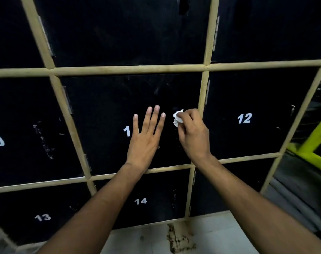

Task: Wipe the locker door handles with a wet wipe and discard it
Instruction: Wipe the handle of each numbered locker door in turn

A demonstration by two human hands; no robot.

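The wet wipe (177,119) is a small white ball, all scrunched up. It sits at the right edge of the middle locker door (104,107), about halfway up, where that door's handle should be. The handle is black on black and I cannot make it out well. Only a dark bump shows just above the wipe.

I think the wipe is very light and soft. It will squash and bend any way you push it, and it will not break. Since it is wet, it may slip a bit in the fingers, and it may tear if rubbed hard on a rough spot. The best place to hold it is round the back of the ball, so the front is free to rub. That is how it is held here.

The right hand (192,132) reaches up from the lower right. Its fingers (186,117) are curled and pinch the wipe at their tips. The back of the hand faces me.

The left hand (145,142) lies flat on the same door, just left of the wipe and not touching it. Its fingers (157,114) are straight, spread a little, and point up. It hides part of the door's white number. I think it steadies the door so it does not wobble.

The handle on door 12 (291,110) and the handle on door 14 (174,198) are nearby. I cannot tell if they are clean.
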